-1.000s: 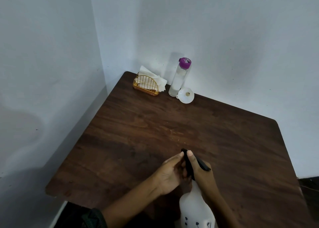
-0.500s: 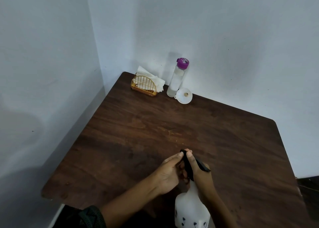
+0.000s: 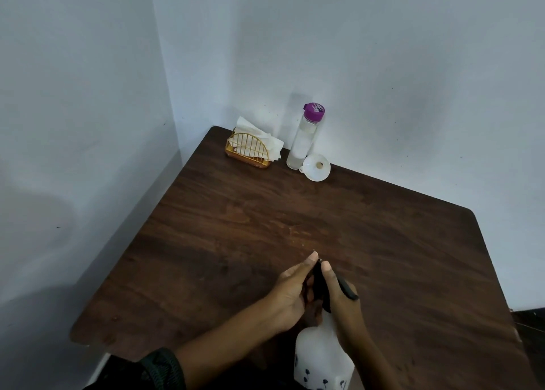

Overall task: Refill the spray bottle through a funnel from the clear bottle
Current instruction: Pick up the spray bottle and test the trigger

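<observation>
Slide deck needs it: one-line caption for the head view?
Both hands, left and right, grip the spray bottle head; clear bottle and funnel wait untouched.

A table point(image 3: 236, 242) fits into the corner of two walls. At its far left corner stands a napkin holder point(image 3: 249, 152) with napkins point(image 3: 253, 133) in it. Just right of the holder, against the back wall, a bottle point(image 3: 303, 142) stands upright. A funnel point(image 3: 316, 167) lies on the table touching the bottle's base on the right side, its wide mouth tilted up. All three are well apart from the near edge. At the near edge, right of the middle, stands a spray bottle point(image 3: 321, 357). The left hand point(image 3: 290, 298) is on the left of its top, the right hand point(image 3: 343, 307) on the right; both touch the spray head point(image 3: 320, 286) between them.
</observation>
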The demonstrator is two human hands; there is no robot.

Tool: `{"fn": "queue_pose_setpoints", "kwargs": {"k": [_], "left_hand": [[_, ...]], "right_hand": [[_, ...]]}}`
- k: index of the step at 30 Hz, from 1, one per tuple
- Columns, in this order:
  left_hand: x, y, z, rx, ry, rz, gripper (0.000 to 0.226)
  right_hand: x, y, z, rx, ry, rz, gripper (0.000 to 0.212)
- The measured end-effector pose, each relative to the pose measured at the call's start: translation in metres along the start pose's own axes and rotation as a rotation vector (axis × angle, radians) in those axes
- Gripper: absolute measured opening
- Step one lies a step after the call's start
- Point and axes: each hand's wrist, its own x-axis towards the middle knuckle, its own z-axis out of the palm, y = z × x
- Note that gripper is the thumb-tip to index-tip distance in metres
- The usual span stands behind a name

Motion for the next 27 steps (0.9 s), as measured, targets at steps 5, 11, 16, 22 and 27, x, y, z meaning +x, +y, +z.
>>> {"fn": "queue_pose_setpoints", "kwargs": {"k": [5,11,16,22,27], "left_hand": [[0.001,-0.003,-0.004,-0.008,-0.029,-0.017,0.038],[0.001,-0.002,-0.007,0.030,-0.034,0.029,0.032],[0.000,-0.003,-0.005,0.085,-0.053,0.043,0.014],[0.000,0.009,-0.004,0.186,-0.007,0.078,0.016],[-0.003,0.020,0.000,0.266,-0.114,0.136,0.019]], "right_hand": [[0.003,0.004,0.001,-0.017,0.028,0.007,0.045],[0.000,-0.002,-0.008,-0.037,-0.058,0.024,0.051],[0.003,0.004,-0.003,-0.017,0.040,0.005,0.067],[0.005,-0.002,-0.013,-0.008,-0.145,0.039,0.061],[0.009,-0.007,-0.015,0.034,-0.163,0.062,0.069]]}}
